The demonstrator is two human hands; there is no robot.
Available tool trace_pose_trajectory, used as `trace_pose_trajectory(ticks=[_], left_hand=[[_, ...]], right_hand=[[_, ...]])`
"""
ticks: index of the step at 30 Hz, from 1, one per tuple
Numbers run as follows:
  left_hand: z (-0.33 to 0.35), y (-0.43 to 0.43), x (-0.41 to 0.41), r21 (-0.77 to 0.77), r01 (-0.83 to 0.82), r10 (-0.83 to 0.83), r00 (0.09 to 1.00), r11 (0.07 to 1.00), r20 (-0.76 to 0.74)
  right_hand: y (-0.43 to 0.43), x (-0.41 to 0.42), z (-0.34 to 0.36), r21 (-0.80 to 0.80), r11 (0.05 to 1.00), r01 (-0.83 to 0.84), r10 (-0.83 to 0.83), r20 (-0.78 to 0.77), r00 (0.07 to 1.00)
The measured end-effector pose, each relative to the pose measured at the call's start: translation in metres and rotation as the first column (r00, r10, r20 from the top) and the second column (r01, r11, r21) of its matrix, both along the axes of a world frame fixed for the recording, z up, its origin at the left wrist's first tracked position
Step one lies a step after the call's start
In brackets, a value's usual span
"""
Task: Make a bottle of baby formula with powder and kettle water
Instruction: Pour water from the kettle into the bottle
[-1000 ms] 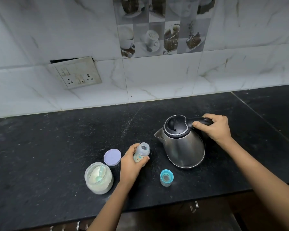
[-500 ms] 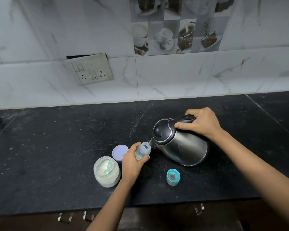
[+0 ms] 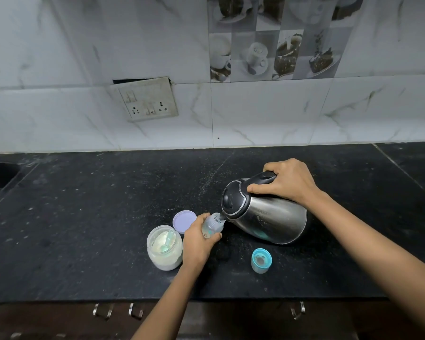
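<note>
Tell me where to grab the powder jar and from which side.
Grip the jar round its wall, below the rim, from the left. It stands upright, mouth open with a scoop inside, so not from above; the left hand and bottle crowd its right.

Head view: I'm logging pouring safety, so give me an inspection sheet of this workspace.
Surface: black speckled stone countertop.
Job's things: tilted steel kettle, spout at mouth of small clear baby bottle; open glass jar of pale powder, pale scoop inside.
Clutter: round lilac lid beside jar; teal bottle cap standing apart.
Hands: left hand grips bottle; right hand grips kettle handle.
Cables: nothing seen.
Surroundings: white marbled wall tiles; off-white socket plate.
</note>
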State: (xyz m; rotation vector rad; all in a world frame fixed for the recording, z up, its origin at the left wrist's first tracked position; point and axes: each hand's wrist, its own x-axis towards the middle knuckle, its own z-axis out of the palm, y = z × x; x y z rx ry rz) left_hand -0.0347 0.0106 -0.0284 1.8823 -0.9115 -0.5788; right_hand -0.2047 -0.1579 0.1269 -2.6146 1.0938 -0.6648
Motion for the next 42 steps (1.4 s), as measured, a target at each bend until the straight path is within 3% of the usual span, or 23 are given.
trace_pose_trajectory(ticks=[11, 21, 42], left_hand=[[-0.0024, 0.0033, -0.0018, -0.003, -0.012, 0.012, 1.000, 1.000, 0.018], [-0.0016, 0.0067, -0.0038, 0.100, -0.017, -0.002, 0.983, 0.995, 0.185], [-0.0099, 0.0092, -0.0021, 0.041, -0.079, 0.075, 0.993, 0.996, 0.086]], right_hand=[[0.0007, -0.0007, 0.0010, 0.009, 1.000, -0.010, 0.010, 0.005, 1.000], [0.0036, 0.0004, 0.0053, 0.037, 0.999, 0.001, 0.000, -0.020, 1.000], [0.0048, 0.0058, 0.0073, 0.031, 0.999, -0.006, 0.007, -0.040, 0.999]])
